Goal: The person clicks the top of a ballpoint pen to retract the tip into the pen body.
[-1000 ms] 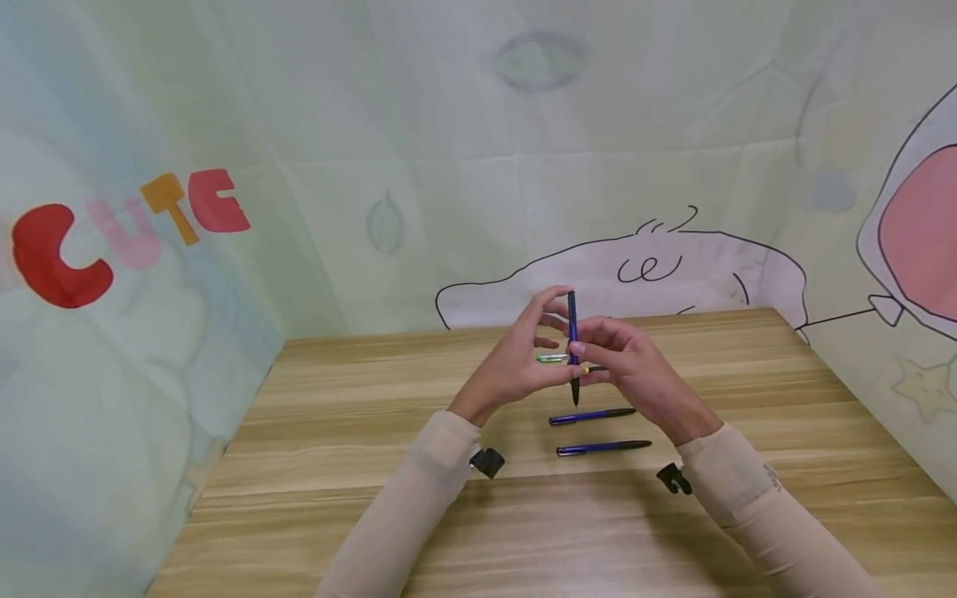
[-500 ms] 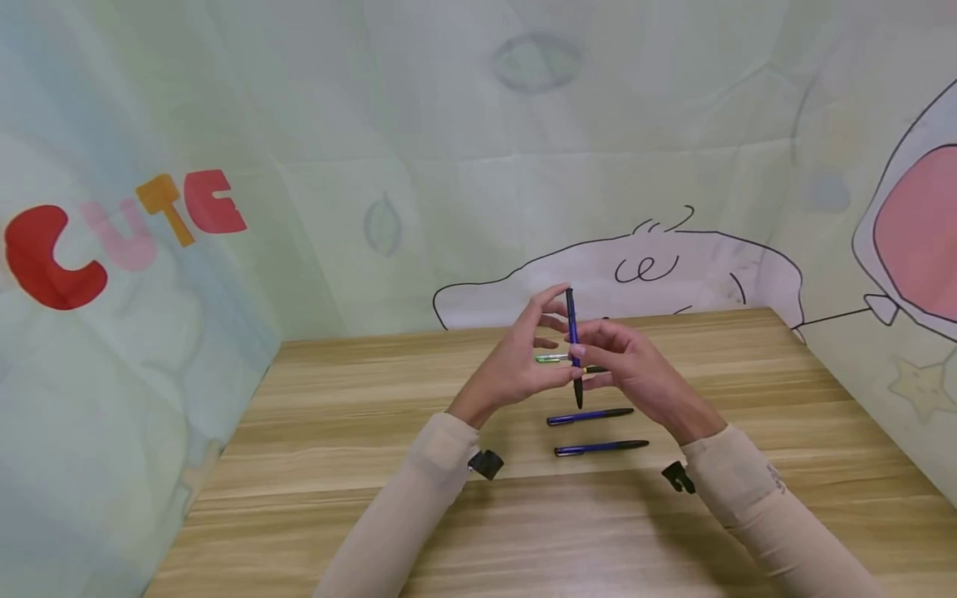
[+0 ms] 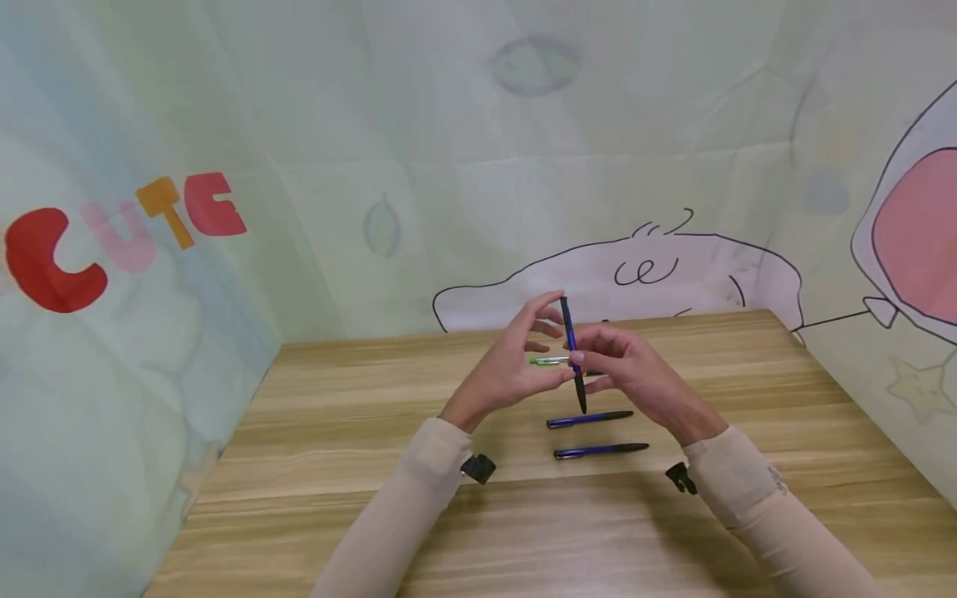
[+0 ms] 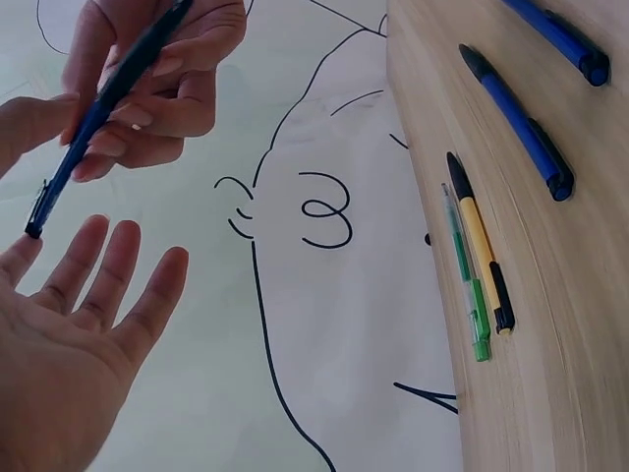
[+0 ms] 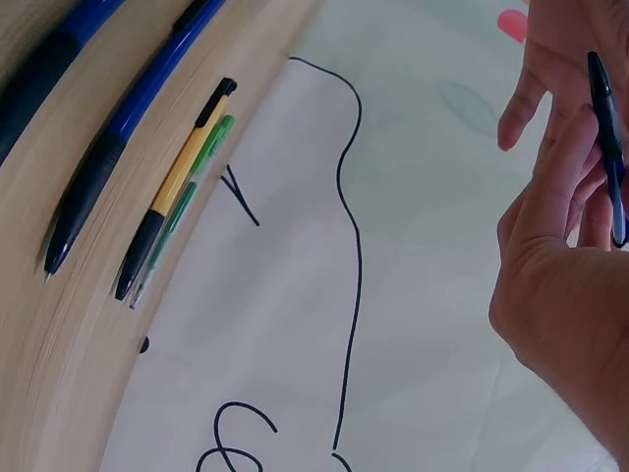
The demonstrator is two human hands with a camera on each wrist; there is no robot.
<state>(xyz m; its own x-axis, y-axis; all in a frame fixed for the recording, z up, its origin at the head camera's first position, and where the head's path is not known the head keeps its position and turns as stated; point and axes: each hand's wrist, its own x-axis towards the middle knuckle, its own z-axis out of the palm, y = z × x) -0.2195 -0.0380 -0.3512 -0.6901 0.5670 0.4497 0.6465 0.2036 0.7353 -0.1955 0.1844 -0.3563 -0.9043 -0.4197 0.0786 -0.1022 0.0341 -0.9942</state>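
So you've got the pen (image 3: 570, 325) up in the air between your two hands, and I'd call the step in hand a mid-air hold with one hand working the end. Your right hand (image 3: 631, 365) has it pinched around the middle, thumb against the near side. Your left hand (image 3: 503, 364) is spread wide, index tip right at the button end (looks like contact from the left wrist view), other fingers fanned out behind. Left thumb is close to the barrel, but I can't tell if it's touching. The pen stands near upright, button end up and leaning a bit toward your left fingers, point down below your right ones.

On the table (image 3: 299, 465), the far blue pen (image 3: 589, 419) lies just under the held point, with the near blue pen (image 3: 601, 451) closer to you. Past your fingers, the green pen (image 4: 476, 305) and yellow pen (image 4: 479, 226) lie side by side.

Imo the next move calls for a firm right pinch and that left index lined up squarely on the end. Push at an angle and it could swivel in your grip. Can't tell whether its nib is out, too small.
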